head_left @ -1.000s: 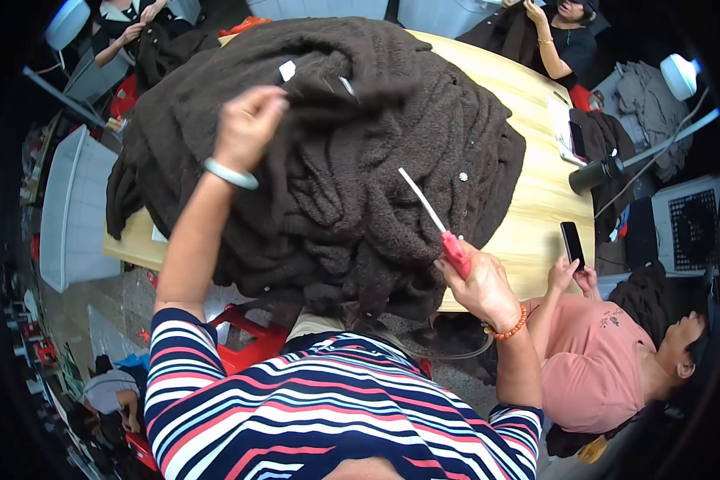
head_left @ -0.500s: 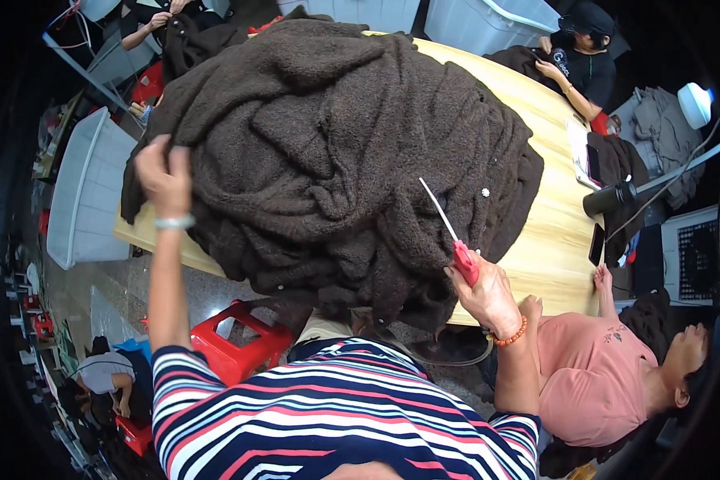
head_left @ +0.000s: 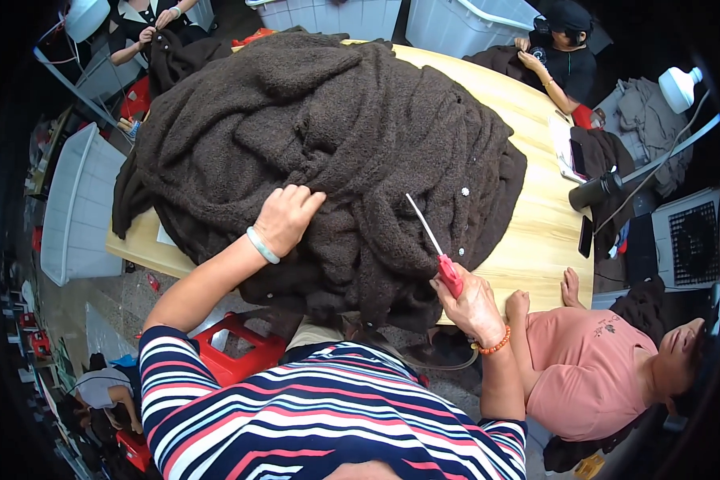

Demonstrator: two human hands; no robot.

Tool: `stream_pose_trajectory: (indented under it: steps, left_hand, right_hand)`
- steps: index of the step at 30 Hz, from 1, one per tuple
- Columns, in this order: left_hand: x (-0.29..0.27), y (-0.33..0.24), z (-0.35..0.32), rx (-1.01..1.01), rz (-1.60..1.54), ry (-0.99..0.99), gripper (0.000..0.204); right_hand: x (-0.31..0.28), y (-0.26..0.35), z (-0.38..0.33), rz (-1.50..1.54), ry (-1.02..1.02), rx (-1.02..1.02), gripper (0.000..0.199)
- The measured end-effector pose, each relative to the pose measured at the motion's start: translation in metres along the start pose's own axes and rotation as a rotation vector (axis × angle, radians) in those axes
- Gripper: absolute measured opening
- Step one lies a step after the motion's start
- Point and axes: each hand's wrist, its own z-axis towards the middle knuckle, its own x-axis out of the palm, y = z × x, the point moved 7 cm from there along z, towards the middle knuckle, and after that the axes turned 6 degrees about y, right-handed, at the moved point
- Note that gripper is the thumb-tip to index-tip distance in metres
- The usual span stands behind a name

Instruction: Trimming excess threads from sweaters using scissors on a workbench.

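A big heap of dark brown knitted garments (head_left: 240, 128) covers most of the table. My left hand (head_left: 286, 222), a pale bangle at its wrist, lies on the front middle of the heap, fingers bent and closed into the brown knit. My right hand (head_left: 474, 306) is closed round the red handle of what look like scissors (head_left: 429, 230), their long thin blades together. They point up and left over the heap's front right. White buttons (head_left: 465, 192) dot the knit to the right of the blades.
The wooden table (head_left: 548, 232) shows along its right side, with a black cup (head_left: 596, 192) and phone (head_left: 586, 237). A person in pink (head_left: 584, 364) sits close at my right; two others work across the table. A red stool (head_left: 236, 352) and white bin (head_left: 76, 208) stand left.
My left hand has swung from the heap's left edge to its front middle and closed on the knit. My right hand still holds the scissors; the whole view has shifted slightly.
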Motion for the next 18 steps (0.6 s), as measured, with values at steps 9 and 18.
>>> stream_pose_trajectory:
  steps: [9,18]
  left_hand:
    - [0.074,0.030,-0.046,-0.697,-1.782,-0.073,0.017]
    - [0.101,0.016,-0.063,-0.823,-2.019,-0.397,0.015]
  right_hand:
    - [0.026,0.038,0.002,-0.064,0.176,-0.143,0.022]
    - [0.052,0.054,0.011,-0.186,0.208,-0.161,0.024]
